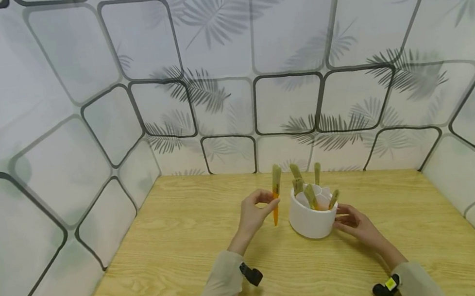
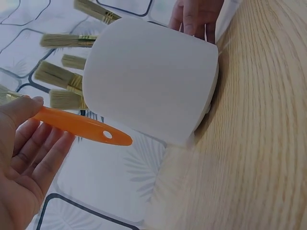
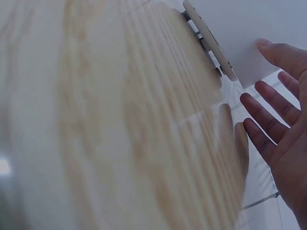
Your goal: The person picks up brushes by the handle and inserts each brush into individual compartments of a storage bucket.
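My left hand (image 1: 257, 210) pinches a paintbrush (image 2: 81, 125) by its orange handle, thumb against fingers. In the head view the brush stands upright, bristles up, just left of a white round holder (image 1: 312, 222). Several more paintbrushes (image 1: 310, 193) stand in that holder with their pale bristles upward. On the holder's right side rests my right hand (image 1: 358, 227); in the right wrist view its thumb touches the white wall and the fingers are extended, spread apart. The lower parts of the brushes inside the holder are mostly hidden by its wall.
A light wood-grain table (image 1: 166, 254) lies under everything. White patterned panels (image 1: 223, 100) with dark outlines and leaf prints enclose the table at the back and both sides. Black wrist cameras (image 1: 252, 274) sit at both sleeves.
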A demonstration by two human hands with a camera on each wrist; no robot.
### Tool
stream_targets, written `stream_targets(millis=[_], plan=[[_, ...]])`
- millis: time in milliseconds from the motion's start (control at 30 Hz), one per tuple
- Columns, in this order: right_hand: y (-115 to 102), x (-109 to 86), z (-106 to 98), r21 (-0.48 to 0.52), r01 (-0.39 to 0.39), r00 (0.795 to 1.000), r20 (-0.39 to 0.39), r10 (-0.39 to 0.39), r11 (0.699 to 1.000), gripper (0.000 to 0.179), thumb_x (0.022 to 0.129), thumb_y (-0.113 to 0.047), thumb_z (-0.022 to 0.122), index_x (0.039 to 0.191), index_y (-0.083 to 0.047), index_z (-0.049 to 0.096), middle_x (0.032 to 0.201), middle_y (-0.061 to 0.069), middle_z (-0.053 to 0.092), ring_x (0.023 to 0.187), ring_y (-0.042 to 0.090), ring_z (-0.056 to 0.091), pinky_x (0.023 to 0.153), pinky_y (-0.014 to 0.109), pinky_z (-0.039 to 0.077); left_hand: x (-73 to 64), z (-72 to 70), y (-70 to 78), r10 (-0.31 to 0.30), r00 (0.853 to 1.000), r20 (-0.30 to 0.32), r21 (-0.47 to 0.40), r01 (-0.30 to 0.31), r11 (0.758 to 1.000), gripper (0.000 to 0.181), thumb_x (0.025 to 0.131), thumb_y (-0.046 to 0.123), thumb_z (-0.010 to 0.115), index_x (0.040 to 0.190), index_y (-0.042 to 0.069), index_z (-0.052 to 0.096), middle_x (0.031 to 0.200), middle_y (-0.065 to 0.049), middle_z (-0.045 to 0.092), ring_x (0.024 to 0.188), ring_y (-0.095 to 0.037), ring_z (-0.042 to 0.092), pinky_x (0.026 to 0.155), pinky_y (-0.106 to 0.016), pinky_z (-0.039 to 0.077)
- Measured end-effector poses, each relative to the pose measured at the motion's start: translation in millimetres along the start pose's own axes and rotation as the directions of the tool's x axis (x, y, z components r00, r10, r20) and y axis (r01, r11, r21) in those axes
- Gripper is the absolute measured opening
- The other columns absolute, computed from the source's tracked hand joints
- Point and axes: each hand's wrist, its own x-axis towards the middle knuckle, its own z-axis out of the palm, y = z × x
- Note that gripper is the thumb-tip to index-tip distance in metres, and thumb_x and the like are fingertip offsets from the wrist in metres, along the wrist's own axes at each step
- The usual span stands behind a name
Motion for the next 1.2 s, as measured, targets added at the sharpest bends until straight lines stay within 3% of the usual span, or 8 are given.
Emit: stream_targets(millis=[133,400,567,700,900,1200], plan=[[-1.9,0.1,0.9,0.004,-0.006,1.000,-0.008,0.006,1.000,0.054,0.087,-0.003,0.063,0.134,0.002,0.039,0.113,-0.001,0.055,0.096,0.012,0.061,0.078,0.021,0.051,1.2,1.3,0.8,-0.007,1.000,0.006,-0.037,0.007,0.999,0.020,0.082,0.009,0.070,0.095,-0.004,0.064,0.091,-0.019,0.066,0.084,-0.029,0.063,0.065,-0.019,0.052],[-5.0,0.8,0.4,0.016,-0.003,1.000,0.004,0.003,1.000,0.058,0.088,-0.003,0.061,0.138,0.003,0.033,0.116,0.011,0.053,0.099,0.029,0.061,0.078,0.021,0.051,10.4,11.6,-26.6,-0.007,1.000,0.009,-0.060,0.007,0.998,0.020,0.081,0.018,0.072,0.095,0.004,0.065,0.090,-0.011,0.066,0.082,-0.020,0.062,0.063,-0.022,0.055],[-2.2,1.3,0.2,0.004,-0.002,1.000,0.000,0.002,1.000,0.055,0.087,-0.003,0.062,0.136,0.003,0.037,0.114,0.005,0.055,0.098,0.028,0.061,0.078,0.022,0.051,12.6,12.9,-28.0,-0.006,1.000,0.014,-0.075,0.007,0.997,0.022,0.081,0.024,0.072,0.095,0.009,0.066,0.090,-0.007,0.066,0.081,-0.011,0.062,0.063,-0.023,0.055],[-0.6,1.5,-0.5,-0.010,-0.006,1.000,-0.001,0.006,1.000,0.052,0.087,-0.005,0.063,0.134,0.001,0.041,0.114,0.000,0.055,0.097,0.022,0.062,0.078,0.022,0.051,13.3,13.2,-20.7,0.009,1.000,0.003,-0.066,-0.008,0.998,0.020,0.081,0.020,0.072,0.094,0.007,0.066,0.089,-0.008,0.066,0.080,-0.011,0.061,0.062,-0.022,0.055],[-0.8,1.0,-1.2,-0.010,-0.008,1.000,0.007,0.008,1.000,0.050,0.088,-0.006,0.062,0.133,0.001,0.042,0.115,0.007,0.054,0.096,0.008,0.060,0.078,0.022,0.051,12.5,9.9,8.4,0.048,0.999,0.002,-0.093,-0.048,0.995,0.019,0.081,0.008,0.071,0.095,-0.003,0.064,0.090,-0.019,0.065,0.083,-0.026,0.062,0.062,-0.023,0.055],[-0.5,0.0,-0.9,0.032,0.005,1.000,0.028,-0.006,0.999,0.049,0.088,-0.004,0.061,0.132,0.003,0.042,0.116,0.010,0.054,0.097,0.009,0.060,0.078,0.022,0.052,15.6,14.0,23.2,0.065,0.998,-0.002,-0.098,-0.065,0.993,0.020,0.081,0.007,0.070,0.096,-0.005,0.064,0.092,-0.020,0.066,0.085,-0.028,0.063,0.064,-0.020,0.054]])
